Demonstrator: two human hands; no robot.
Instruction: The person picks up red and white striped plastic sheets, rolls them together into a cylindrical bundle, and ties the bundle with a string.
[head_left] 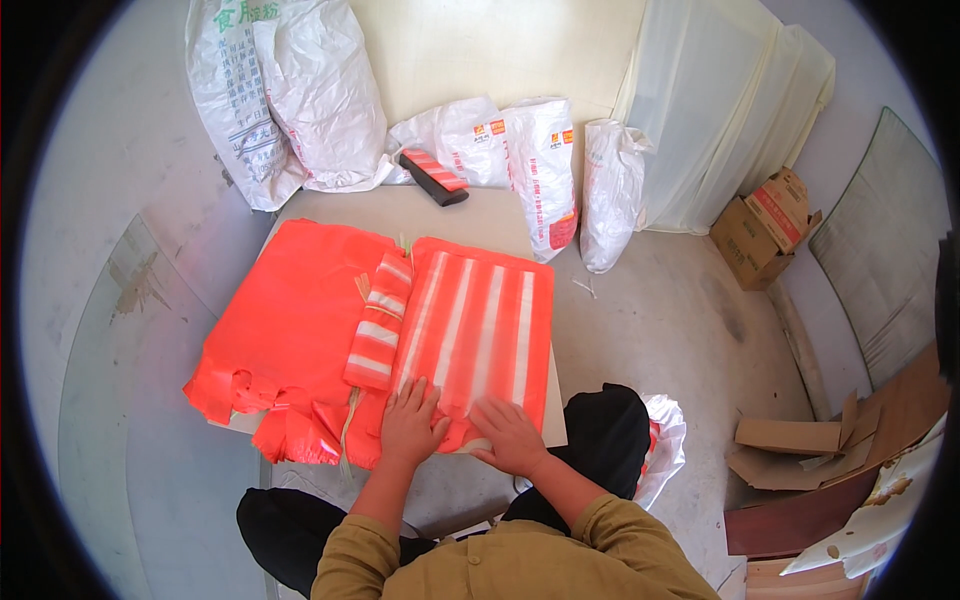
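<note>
A flat pile of orange-red plastic bags with white stripes [463, 330] lies in front of me on a low table. Palm down, my left hand [412, 422] rests on its near left edge with fingers stretched out. My right hand [508, 436] lies flat on the near right part, fingertips a little blurred. To the left is a plain orange-red stack of plastic sheets [290, 310], with cut, crumpled pieces along its near edge. Between the two sits a rolled striped bundle [380, 320], tied with a thin band. Neither hand grips anything.
At the table's far edge [480, 208] lies a dark object with a striped strip [435, 178]. White woven sacks [330, 100] lean against the wall behind. Cardboard boxes [755, 240] and a flattened carton [800, 450] stand to the right; a white bag [668, 450] is beside my knee.
</note>
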